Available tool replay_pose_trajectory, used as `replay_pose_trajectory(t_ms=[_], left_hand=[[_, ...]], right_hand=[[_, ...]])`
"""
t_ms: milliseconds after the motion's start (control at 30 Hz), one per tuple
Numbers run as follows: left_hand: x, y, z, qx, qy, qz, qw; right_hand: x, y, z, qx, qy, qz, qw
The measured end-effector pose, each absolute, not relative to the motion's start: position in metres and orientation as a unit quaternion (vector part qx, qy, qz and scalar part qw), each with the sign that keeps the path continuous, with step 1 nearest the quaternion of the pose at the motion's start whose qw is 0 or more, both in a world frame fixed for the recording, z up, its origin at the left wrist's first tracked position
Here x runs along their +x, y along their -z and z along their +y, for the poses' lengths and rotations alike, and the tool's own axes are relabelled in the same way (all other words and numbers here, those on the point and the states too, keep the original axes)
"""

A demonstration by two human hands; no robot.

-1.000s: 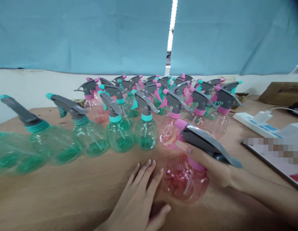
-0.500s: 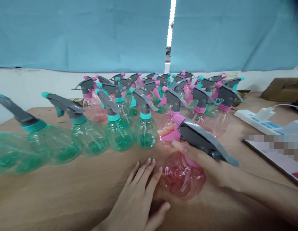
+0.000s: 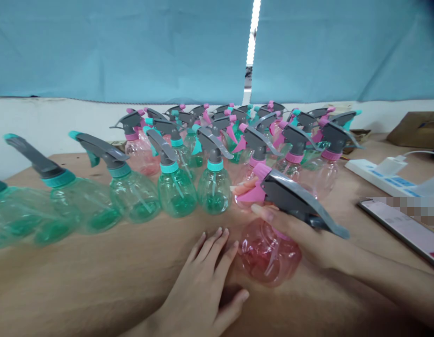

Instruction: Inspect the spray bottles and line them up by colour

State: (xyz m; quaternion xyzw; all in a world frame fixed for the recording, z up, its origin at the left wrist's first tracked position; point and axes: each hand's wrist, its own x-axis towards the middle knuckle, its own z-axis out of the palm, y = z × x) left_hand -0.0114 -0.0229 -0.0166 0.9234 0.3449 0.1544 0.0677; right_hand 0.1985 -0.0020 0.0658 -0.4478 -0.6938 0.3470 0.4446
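Note:
My right hand (image 3: 301,234) grips a pink spray bottle (image 3: 269,257) round its neck, just under the grey trigger head. The bottle's pink nozzle points up and left, and its grey back slopes to the right. Fingers of that hand show behind the pink trigger; part of the neck is hidden. My left hand (image 3: 206,276) lies palm down on the table, fingers stretched out, close to the left side of the pink bottle. Beyond it stand green spray bottles (image 3: 215,194) with turquoise collars, in a row running to the left edge.
Many more pink and green spray bottles crowd the back of the wooden table (image 3: 133,276). On the right are a white power strip (image 3: 378,178) with plugs, a phone (image 3: 399,224) and a brown cardboard piece (image 3: 415,133). A blue cloth (image 3: 133,51) hangs behind.
The view has shifted slightly, so the rows of bottles sit a little further right. Both hands keep their poses, the right one still round the pink bottle.

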Motion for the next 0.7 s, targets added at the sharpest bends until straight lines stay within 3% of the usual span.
replay_pose_trajectory(t_ms=[500,700], left_hand=[[-0.011,0.013,-0.022,0.924,-0.142,0.348,0.076],[-0.011,0.013,-0.022,0.922,-0.152,0.346,0.082]], right_hand=[[0.199,-0.061,-0.001,-0.415,-0.361,-0.687,0.475],[0.205,-0.048,-0.001,-0.429,-0.391,-0.689,0.434]])
